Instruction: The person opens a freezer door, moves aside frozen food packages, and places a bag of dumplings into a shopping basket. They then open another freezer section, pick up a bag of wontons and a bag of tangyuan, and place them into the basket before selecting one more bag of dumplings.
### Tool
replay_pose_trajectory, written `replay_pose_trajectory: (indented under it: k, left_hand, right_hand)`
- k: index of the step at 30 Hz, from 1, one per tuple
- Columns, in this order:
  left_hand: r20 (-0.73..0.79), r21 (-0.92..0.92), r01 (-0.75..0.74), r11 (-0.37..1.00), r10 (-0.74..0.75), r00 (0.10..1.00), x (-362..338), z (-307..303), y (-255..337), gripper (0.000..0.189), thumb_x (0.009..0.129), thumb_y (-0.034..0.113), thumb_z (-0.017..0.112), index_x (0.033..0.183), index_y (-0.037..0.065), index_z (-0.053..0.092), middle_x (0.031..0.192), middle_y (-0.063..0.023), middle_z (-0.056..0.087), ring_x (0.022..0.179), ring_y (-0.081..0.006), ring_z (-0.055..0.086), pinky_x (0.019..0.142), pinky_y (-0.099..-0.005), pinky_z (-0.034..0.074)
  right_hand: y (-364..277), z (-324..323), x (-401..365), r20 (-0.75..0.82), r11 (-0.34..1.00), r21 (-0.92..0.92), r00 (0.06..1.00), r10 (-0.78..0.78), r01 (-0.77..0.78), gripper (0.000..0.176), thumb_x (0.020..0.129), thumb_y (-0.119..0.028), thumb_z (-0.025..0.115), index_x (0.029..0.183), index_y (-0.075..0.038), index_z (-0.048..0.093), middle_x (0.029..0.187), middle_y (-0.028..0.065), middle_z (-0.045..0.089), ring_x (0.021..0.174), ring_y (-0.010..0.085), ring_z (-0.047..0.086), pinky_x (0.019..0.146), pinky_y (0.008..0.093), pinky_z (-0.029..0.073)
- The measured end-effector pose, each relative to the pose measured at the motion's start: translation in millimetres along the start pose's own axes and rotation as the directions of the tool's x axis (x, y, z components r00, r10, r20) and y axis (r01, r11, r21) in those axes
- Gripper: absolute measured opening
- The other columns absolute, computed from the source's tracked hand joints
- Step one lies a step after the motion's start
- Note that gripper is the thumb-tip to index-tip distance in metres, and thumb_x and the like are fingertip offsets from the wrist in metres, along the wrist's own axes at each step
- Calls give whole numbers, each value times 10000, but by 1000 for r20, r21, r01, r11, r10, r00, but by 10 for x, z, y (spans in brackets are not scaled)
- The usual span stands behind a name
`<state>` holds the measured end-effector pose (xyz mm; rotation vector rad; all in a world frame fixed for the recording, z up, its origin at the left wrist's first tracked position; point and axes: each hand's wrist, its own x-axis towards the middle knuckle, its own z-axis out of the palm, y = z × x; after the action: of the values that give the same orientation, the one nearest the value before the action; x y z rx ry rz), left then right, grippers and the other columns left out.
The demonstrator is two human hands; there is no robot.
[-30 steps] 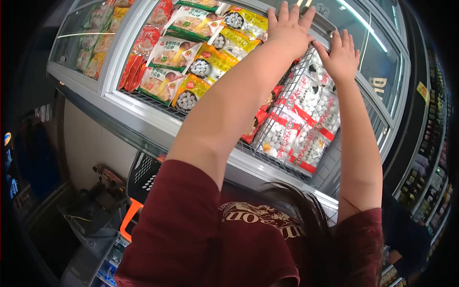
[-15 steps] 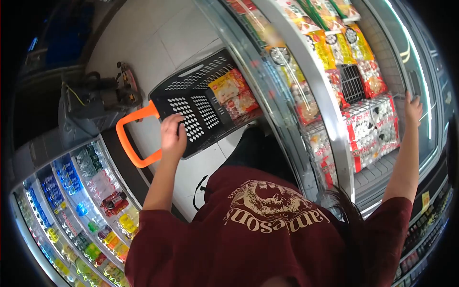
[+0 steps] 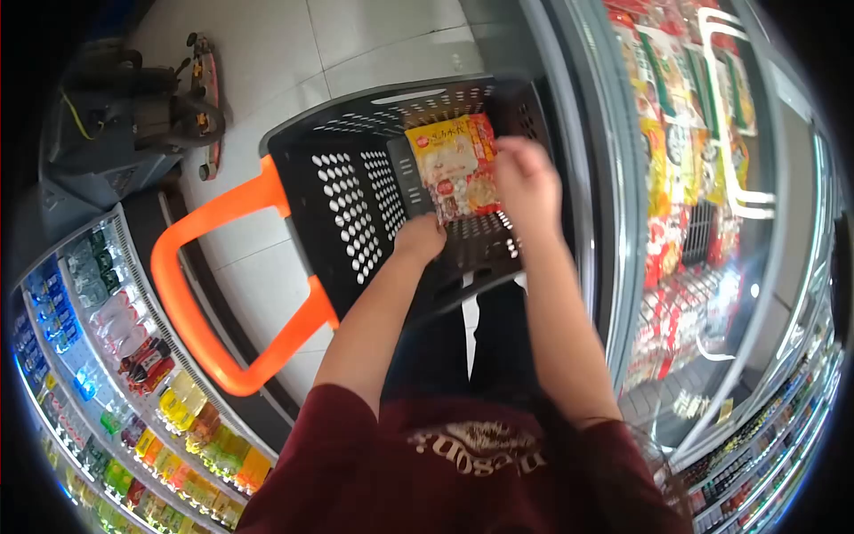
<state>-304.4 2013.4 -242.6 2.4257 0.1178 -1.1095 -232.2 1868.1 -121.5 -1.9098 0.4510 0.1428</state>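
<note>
A black shopping basket (image 3: 356, 116) with an orange handle (image 3: 169, 294) stands before me. Inside lie a yellow and red bag of frozen dumplings (image 3: 440, 151) and, below it, a red and white frozen food bag (image 3: 469, 198). My left hand (image 3: 422, 238) reaches into the basket, its fingers curled closed at the lower left corner of the red and white bag. At the bags' right edge is my right hand (image 3: 529, 182), its fingers bent but smeared by motion. Whether it grips a bag cannot be seen.
To the right runs a glass-topped freezer (image 3: 587, 178) filled with bagged frozen food (image 3: 680, 160). Drink shelves (image 3: 133, 356) stand at lower left. A dark grey machine (image 3: 116, 133) and a skateboard (image 3: 206, 107) are at upper left on the tiled floor.
My right hand has left the freezer's glass door, which now covers the bags, and come to the basket. My left hand has moved from near the orange handle into the basket.
</note>
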Motion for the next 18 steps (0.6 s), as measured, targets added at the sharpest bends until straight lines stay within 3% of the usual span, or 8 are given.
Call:
replay_pose_trajectory:
  k: [1,3,5,8,10,11,14,18]
  left_hand:
    - [15,6,17,1000,-18,1000,122,121,-48,258,766,242,460,916,58,561,929,-160,584,891,-312,561,770,-410,448]
    - [110,-3,78,997,-77,991,421,419,-237,273,770,244,461,939,53,557,959,-163,576,915,-309,554,786,-407,446]
    - [176,14,134,991,-134,975,729,780,-468,286,770,247,463,953,46,553,952,-164,578,924,-306,551,789,-403,445]
    - [252,-27,270,962,-255,934,1182,1277,-745,337,751,248,474,994,28,550,1023,-184,563,973,-316,536,813,-388,434]
    - [213,-111,268,957,-240,947,1429,1582,-873,343,748,244,469,979,5,552,994,-218,565,949,-323,545,824,-390,422]
    - [201,-52,106,993,-94,975,1674,2007,-1127,357,734,244,476,980,-5,548,992,-225,563,960,-339,534,829,-391,417]
    - [166,-355,337,872,-296,941,1831,2026,-998,461,688,319,561,973,-41,529,1011,-247,547,973,-340,528,839,-381,415]
    - [160,-505,468,725,-454,877,2029,2231,-1049,742,601,495,665,1052,-62,474,1073,-246,511,1009,-325,513,840,-365,420]
  right_hand:
    - [675,376,3,97,974,-209,993,-69,88,209,745,-96,579,940,-23,567,820,72,606,781,147,570,712,264,443]
    - [1887,727,-73,224,926,-346,946,235,-148,257,731,-139,566,959,-19,564,832,123,611,804,195,587,726,283,445]
    - [2547,642,41,110,664,-697,875,472,-270,246,726,-185,530,895,-17,590,809,158,611,784,259,597,702,319,454]
    - [3698,269,445,10,547,-687,746,666,-479,507,768,-434,476,932,39,553,918,249,571,918,366,548,763,412,442]
    - [3931,277,663,-142,395,-835,844,518,-383,331,692,-286,523,764,27,603,735,179,603,731,292,601,681,394,460]
    - [3881,289,757,-109,390,-830,802,587,-398,326,685,-280,546,810,17,595,771,162,604,745,269,596,688,371,458]
    - [3875,417,1068,-23,402,-803,696,718,-441,380,667,-264,615,947,-11,570,878,113,606,788,198,582,708,303,451]
    - [4680,377,1268,182,765,-383,770,611,-517,469,663,-255,665,1038,-14,521,940,108,587,849,189,569,759,295,445]
